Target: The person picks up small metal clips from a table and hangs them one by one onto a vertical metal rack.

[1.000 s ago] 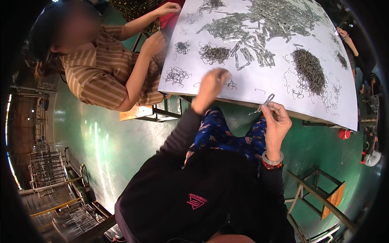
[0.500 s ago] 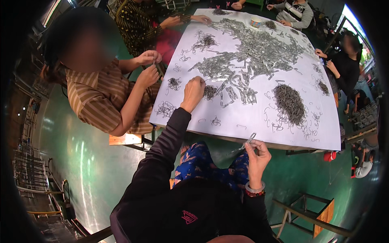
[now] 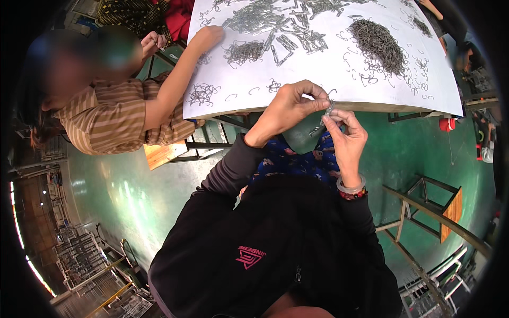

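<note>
Just in front of the table's near edge, my two hands meet. My left hand [image 3: 297,103] is closed in a pinch at the end of a thin curved wire hook [image 3: 332,93], whose tip shows above the fingers. My right hand [image 3: 345,135] grips a narrow slotted silver metal piece [image 3: 330,109] between thumb and fingers. Hook and piece are close together; whether they are joined I cannot tell. Beyond them, a small cluster of wire hooks [image 3: 273,86] lies on the white tabletop [image 3: 313,79].
Slotted metal pieces [image 3: 254,18] are heaped farther back, with a dense pile of wire hooks [image 3: 377,45] to the right. At the left, a co-worker's arm [image 3: 177,79] reaches over the table. A wood-topped stool [image 3: 450,214] stands at the lower right.
My left hand has come back from the far pile to meet my right hand, now holding a wire hook. The view has tipped downward. The co-worker's arm has reached onto the table.
</note>
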`<state>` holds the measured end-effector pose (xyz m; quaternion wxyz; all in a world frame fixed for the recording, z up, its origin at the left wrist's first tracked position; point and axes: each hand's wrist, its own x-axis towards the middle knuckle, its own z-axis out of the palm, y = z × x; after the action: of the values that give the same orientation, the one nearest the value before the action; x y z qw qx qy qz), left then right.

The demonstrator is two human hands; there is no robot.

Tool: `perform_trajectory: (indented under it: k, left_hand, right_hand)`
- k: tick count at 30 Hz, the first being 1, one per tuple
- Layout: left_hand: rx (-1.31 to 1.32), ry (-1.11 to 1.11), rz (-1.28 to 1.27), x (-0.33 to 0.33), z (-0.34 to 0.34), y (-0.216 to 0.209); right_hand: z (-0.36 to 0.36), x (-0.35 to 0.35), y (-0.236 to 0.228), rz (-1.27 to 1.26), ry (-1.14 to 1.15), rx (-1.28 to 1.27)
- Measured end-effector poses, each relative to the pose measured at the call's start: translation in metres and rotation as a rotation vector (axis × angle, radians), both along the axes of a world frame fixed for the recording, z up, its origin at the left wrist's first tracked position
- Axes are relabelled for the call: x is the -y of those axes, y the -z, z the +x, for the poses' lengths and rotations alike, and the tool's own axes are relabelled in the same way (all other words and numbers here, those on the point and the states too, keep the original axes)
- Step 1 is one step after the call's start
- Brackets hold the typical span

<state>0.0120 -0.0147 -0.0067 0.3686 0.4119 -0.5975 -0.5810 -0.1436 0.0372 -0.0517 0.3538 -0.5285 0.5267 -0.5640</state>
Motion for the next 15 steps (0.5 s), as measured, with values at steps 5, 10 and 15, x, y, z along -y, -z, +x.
perform_trajectory:
  k: [5,10,15]
  left_hand:
    - [-0.094,-0.04,-0.032,-0.013,-0.007,0.01]
    - [-0.125,-0.059,-0.073,-0.021,-0.007,0.01]
    - [-0.096,-0.005,-0.096,-0.021,-0.014,-0.002]
  right_hand:
    - [0.004,-0.005,-0.005,-0.037,0.032,-0.114]
    - [-0.002,-0.005,0.001,-0.033,-0.087,0.122]
    - [-0.028,0.042,-0.012,0.129,-0.099,0.155]
